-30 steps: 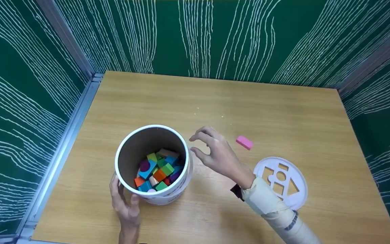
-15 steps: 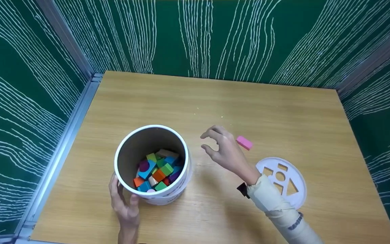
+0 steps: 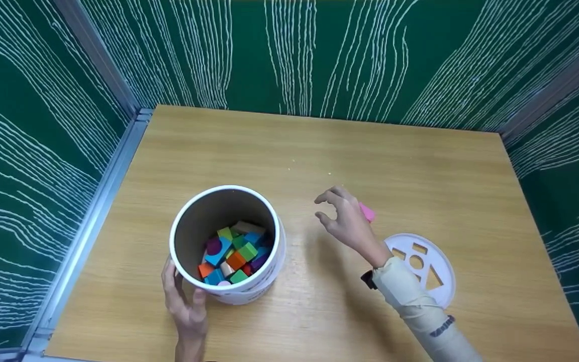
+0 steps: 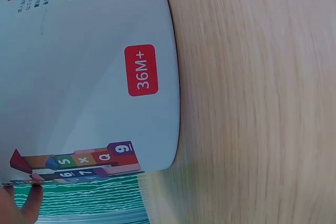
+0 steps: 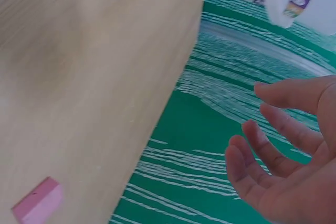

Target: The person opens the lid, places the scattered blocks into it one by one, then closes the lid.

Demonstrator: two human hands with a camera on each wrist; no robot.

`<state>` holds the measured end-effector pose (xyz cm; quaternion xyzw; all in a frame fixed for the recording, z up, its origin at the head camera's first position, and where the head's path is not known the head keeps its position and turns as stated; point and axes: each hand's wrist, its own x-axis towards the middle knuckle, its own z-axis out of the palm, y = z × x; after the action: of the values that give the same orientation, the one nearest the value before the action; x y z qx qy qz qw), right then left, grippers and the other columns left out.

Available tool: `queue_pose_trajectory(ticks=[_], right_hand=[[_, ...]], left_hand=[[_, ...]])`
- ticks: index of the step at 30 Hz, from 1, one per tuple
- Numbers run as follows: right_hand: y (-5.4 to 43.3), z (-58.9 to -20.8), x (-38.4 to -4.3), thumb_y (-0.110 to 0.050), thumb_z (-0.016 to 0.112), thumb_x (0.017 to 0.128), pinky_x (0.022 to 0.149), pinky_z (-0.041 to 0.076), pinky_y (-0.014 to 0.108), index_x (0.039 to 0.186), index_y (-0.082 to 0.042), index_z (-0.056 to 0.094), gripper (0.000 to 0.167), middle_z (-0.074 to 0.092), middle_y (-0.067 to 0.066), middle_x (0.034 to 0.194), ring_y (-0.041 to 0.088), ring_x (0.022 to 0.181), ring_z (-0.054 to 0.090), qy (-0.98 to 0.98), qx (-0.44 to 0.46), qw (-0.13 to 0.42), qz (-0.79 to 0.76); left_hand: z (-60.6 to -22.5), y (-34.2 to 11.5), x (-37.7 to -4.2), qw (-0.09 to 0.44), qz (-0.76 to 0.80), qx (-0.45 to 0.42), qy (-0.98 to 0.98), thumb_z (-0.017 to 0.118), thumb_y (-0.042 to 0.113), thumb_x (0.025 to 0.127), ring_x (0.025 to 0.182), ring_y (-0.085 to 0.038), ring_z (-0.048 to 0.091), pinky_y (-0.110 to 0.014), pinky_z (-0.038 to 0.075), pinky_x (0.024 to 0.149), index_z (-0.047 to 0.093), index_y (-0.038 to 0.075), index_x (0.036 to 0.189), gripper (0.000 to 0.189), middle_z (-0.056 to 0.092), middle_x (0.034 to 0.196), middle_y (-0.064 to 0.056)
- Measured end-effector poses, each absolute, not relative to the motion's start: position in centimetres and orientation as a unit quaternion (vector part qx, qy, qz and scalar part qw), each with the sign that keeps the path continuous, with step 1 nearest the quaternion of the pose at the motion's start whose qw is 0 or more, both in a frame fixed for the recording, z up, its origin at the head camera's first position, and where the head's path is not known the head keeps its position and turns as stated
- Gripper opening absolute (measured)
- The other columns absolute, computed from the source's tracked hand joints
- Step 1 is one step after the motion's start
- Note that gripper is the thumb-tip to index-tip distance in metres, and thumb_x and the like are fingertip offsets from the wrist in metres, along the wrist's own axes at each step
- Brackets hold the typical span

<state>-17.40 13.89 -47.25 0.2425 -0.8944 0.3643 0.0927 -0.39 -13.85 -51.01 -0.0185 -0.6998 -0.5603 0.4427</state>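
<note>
A white cardboard tub (image 3: pixel 239 295) stands with its mouth up, and several coloured toy blocks (image 3: pixel 236 259) lie inside. My left hand (image 3: pixel 185 306) holds the tub at its near left side, thumb just below the rim and fingers around the wall. In the left wrist view, fingers (image 4: pixel 32 203) touch the edge of the printed tub wall (image 4: pixel 79 82). My right hand (image 3: pixel 345 218) hovers over the table with loosely bent fingers and nothing in them. A pink block (image 3: pixel 368 212) lies just beyond it, partly hidden by the hand, and shows fully apart from the fingers in the right wrist view.
A round white lid (image 3: pixel 448 266) with shaped cut-outs lies on the wooden table (image 3: pixel 500 226) at the right, partly under the right forearm in this view. Green walls (image 3: pixel 249 55) with white lines surround the table. Small pale specks dot the tabletop beyond the hand.
My right hand has moved rightward away from the tub's rim, now overlapping part of the pink block in the head view. The left hand and tub stay in place.
</note>
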Motion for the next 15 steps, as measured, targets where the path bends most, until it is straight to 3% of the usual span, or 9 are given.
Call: queue_pose_trajectory(ticks=[4,8,15], right_hand=[[14.7,-48.4,-18.0,-0.001,0.073,0.074,0.076,0.049,0.04,0.094,-0.003,0.068,0.02,0.061,0.01,0.096,0.027,0.09,0.057,-0.901,0.229,0.086,0.358],[15.5,-49.5,-18.6,0.0,0.073,0.074,0.076,0.048,0.041,0.094,-0.002,0.068,0.021,0.061,0.011,0.095,0.029,0.089,0.057,-0.907,0.213,0.077,0.354],[16.5,-50.8,-19.3,-0.003,0.072,0.075,0.069,0.05,0.045,0.096,-0.004,0.068,0.021,0.063,0.012,0.099,0.029,0.091,0.057,-0.921,0.179,0.065,0.34]], left_hand=[[-50.9,-13.8,-0.3,0.434,-0.561,-0.008,-0.705,0.058,0.019,0.089,0.124,-0.034,0.041,-0.029,0.034,0.104,0.035,-0.016,0.131,0.059,0.042,0.137,-0.022],[-50.8,-13.8,-0.2,0.423,-0.559,0.004,-0.713,0.056,0.014,0.088,0.125,-0.033,0.04,-0.028,0.033,0.104,0.035,-0.015,0.133,0.057,0.042,0.14,-0.013],[-50.8,-13.9,-0.2,0.424,-0.554,0.003,-0.716,0.058,0.022,0.09,0.125,-0.034,0.039,-0.028,0.033,0.105,0.035,-0.015,0.133,0.06,0.042,0.142,-0.01]])
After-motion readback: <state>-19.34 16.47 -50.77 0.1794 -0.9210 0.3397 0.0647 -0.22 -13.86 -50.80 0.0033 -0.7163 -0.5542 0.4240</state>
